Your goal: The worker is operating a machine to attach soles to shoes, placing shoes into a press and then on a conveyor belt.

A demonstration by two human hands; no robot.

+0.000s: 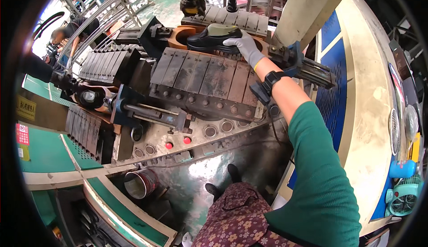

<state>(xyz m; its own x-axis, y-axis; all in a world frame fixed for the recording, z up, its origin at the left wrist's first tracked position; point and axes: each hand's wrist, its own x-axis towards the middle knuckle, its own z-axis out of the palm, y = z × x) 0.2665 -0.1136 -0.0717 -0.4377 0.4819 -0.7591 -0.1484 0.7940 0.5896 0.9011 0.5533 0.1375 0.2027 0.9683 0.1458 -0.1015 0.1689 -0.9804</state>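
Note:
A black shoe with a pale green shoe last in it lies in the press at the upper middle, between rows of metal plates. My right hand, in a white glove, reaches far forward with its fingers closed on the shoe's right end. Close below the shoe is the near row of worn metal plates. At the picture's lower edge, left of the flowered apron, a small piece of my left hand shows in a white glove. Its fingers are mostly hidden.
Two red buttons sit on the machine's front ledge. A horizontal cylinder juts out at left, another at right. A metal bucket stands on the floor at lower left. Another person works at far left behind curved rails.

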